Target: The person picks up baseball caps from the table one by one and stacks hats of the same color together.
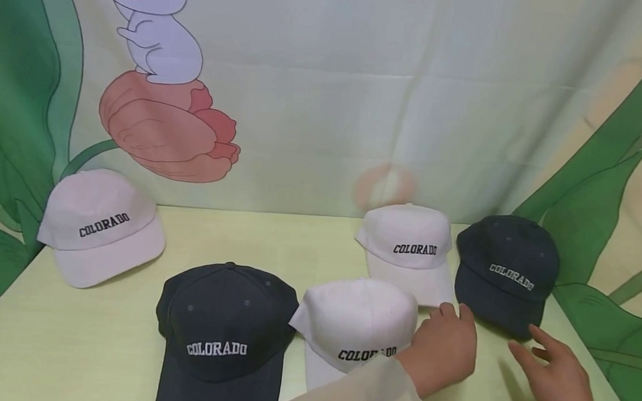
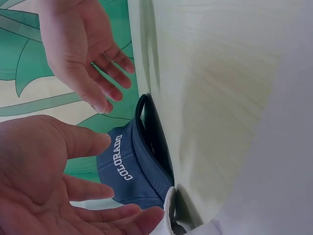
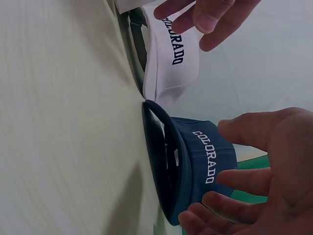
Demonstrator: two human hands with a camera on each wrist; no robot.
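A navy cap [image 1: 509,269] with white COLORADO lettering sits at the back right of the table. My left hand [image 1: 444,352] reaches in from its left, fingers spread and holding nothing. To the cap's front right is my right hand [image 1: 560,382], fingers apart, its fingertips close to the brim; whether they touch it, I cannot tell. Both palms face the cap [image 3: 210,156] in the right wrist view. A white cap [image 1: 410,244] stands just left of the navy one, its brim near my left fingertips. My left forearm partly covers another white cap [image 1: 360,315] in front.
A larger navy cap [image 1: 225,324] lies at front centre, touching the front white cap. A pale pinkish-white cap [image 1: 101,228] rests at the back left. The pale yellow table [image 1: 262,240] meets a printed cloth backdrop [image 1: 305,100] behind and at the sides.
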